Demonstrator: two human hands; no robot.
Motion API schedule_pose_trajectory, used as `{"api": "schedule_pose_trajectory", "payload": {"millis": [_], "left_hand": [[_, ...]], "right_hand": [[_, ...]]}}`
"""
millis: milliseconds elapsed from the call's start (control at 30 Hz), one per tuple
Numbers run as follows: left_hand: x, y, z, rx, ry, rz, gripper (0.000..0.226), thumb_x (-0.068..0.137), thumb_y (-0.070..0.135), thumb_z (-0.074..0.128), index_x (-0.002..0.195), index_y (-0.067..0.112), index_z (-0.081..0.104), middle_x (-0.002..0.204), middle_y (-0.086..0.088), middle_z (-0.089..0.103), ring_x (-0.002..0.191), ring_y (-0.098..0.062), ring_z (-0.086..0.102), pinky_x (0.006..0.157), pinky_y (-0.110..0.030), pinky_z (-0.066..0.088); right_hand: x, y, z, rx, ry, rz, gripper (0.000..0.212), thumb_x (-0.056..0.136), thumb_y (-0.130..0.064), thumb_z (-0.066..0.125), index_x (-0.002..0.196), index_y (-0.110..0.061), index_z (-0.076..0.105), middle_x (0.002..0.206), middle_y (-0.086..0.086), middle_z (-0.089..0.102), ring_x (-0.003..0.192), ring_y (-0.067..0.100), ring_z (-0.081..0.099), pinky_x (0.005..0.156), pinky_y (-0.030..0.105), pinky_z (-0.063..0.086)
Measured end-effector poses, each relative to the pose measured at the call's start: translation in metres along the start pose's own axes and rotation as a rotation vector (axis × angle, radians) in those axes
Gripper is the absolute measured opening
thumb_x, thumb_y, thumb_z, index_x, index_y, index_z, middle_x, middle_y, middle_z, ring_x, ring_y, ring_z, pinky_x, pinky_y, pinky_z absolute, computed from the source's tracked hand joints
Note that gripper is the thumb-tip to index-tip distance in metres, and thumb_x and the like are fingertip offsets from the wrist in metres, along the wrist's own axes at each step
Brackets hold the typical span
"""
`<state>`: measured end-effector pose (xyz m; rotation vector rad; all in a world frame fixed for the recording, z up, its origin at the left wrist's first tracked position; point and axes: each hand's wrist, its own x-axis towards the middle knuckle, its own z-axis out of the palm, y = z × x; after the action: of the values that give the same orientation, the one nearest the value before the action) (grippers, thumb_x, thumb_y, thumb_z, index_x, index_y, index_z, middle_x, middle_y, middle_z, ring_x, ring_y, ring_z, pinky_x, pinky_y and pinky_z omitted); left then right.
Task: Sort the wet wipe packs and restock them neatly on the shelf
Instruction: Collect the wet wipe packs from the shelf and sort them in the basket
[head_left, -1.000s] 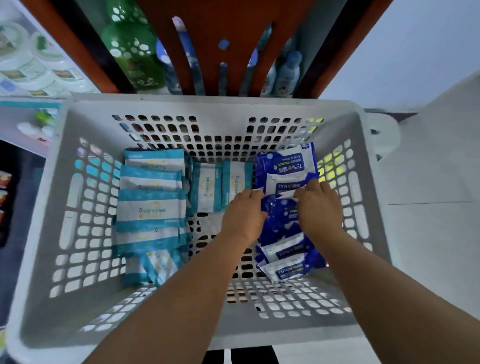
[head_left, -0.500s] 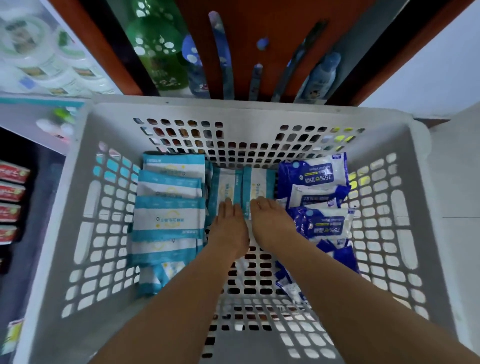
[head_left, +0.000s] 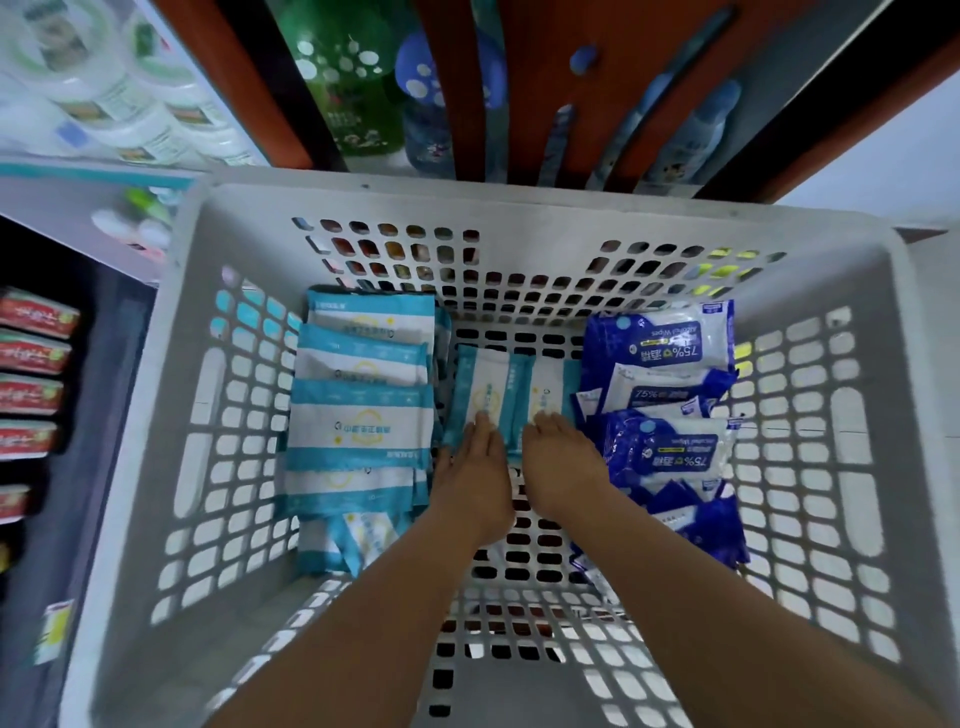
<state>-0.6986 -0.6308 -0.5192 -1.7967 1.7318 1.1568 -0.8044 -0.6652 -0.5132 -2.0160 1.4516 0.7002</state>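
Now | left hand (head_left: 474, 470) flat, fingers straight on one teal pack (head_left: 480, 395); right hand (head_left: 563, 462) likewise on neighbouring teal pack (head_left: 550, 389) | both inside grey basket (head_left: 519, 202); blue packs (head_left: 665, 415) just right

Bare perforated floor of basket (head_left: 519, 670) lay open at lower centre of frame. Teal packs (head_left: 358, 415) walled left side, blue packs (head_left: 665, 441) right; two upright teal packs (head_left: 511, 395) blocked upper centre.
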Motion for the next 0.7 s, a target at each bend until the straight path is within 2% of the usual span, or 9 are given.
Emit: {"api": "schedule_pose_trajectory", "payload": {"millis": [67,167,233,333,400,500,600,700], "left_hand": [[0.002,0.001,-0.004,-0.105,0.061,-0.031,0.085,0.089,0.014,0.054,0.152,0.012,-0.004,0.157,-0.01,-0.019,0.146,-0.027,-0.01,0.119,-0.046,0.001],[0.009,0.006,-0.01,-0.227,0.095,-0.106,0.088,0.09,0.025,0.057,0.152,0.018,-0.005,0.152,-0.013,-0.031,0.145,-0.032,-0.012,0.119,-0.046,0.003],[0.014,0.008,-0.012,-0.263,0.093,-0.123,0.088,0.09,0.028,0.058,0.152,0.019,-0.005,0.15,-0.014,-0.037,0.145,-0.032,-0.014,0.119,-0.046,0.004],[0.021,0.004,-0.008,-0.328,0.109,-0.124,0.082,0.091,0.029,0.056,0.152,0.025,0.0,0.151,-0.012,-0.036,0.146,-0.031,-0.011,0.12,-0.043,0.007],[0.023,0.001,-0.004,-0.389,0.132,-0.118,0.077,0.092,0.032,0.054,0.151,0.03,0.004,0.153,-0.01,-0.032,0.146,-0.03,-0.007,0.12,-0.042,0.006],[0.023,0.002,-0.001,-0.44,0.169,-0.125,0.073,0.093,0.028,0.054,0.151,0.035,0.009,0.157,-0.007,-0.023,0.145,-0.03,-0.003,0.119,-0.041,0.007],[0.025,0.004,-0.004,-0.553,0.25,-0.106,0.069,0.092,0.017,0.052,0.15,0.028,0.016,0.158,-0.004,-0.008,0.143,-0.028,0.01,0.118,-0.038,0.015],[0.023,0.006,-0.009,-0.727,0.338,-0.031,0.059,0.093,0.002,0.046,0.148,0.014,0.026,0.153,-0.009,0.007,0.139,-0.023,0.024,0.112,-0.022,0.02]], "right_hand": [[0.002,-0.001,-0.002,0.051,0.027,0.072,0.053,0.088,-0.01,0.053,0.137,0.0,0.034,0.141,0.018,0.037,0.134,0.031,0.03,0.11,0.035,0.035],[0.011,-0.009,-0.006,0.147,0.014,0.214,0.07,0.09,-0.014,0.053,0.146,0.004,0.014,0.149,0.028,0.019,0.14,0.038,0.021,0.114,0.041,0.03],[0.016,-0.013,-0.009,0.215,-0.009,0.266,0.071,0.092,-0.016,0.052,0.147,0.003,0.011,0.149,0.029,0.016,0.139,0.04,0.022,0.112,0.044,0.031],[0.022,-0.011,-0.007,0.252,-0.022,0.257,0.071,0.092,-0.019,0.052,0.149,-0.007,0.011,0.153,0.027,0.008,0.139,0.041,0.019,0.112,0.046,0.031],[0.024,-0.009,-0.002,0.283,-0.029,0.215,0.073,0.092,-0.022,0.054,0.151,-0.014,0.01,0.157,0.018,0.002,0.14,0.04,0.016,0.112,0.046,0.029],[0.025,-0.005,0.001,0.343,0.037,0.139,0.073,0.091,-0.025,0.057,0.15,-0.016,0.015,0.157,0.012,0.009,0.14,0.036,0.019,0.113,0.043,0.028],[0.022,-0.003,-0.001,0.522,0.122,0.111,0.069,0.089,-0.015,0.057,0.149,-0.015,0.023,0.148,0.018,0.024,0.134,0.034,0.032,0.11,0.038,0.033],[0.023,-0.002,-0.004,0.71,0.168,0.153,0.059,0.09,-0.006,0.053,0.145,-0.019,0.036,0.139,0.021,0.032,0.125,0.033,0.042,0.108,0.035,0.036]]}}
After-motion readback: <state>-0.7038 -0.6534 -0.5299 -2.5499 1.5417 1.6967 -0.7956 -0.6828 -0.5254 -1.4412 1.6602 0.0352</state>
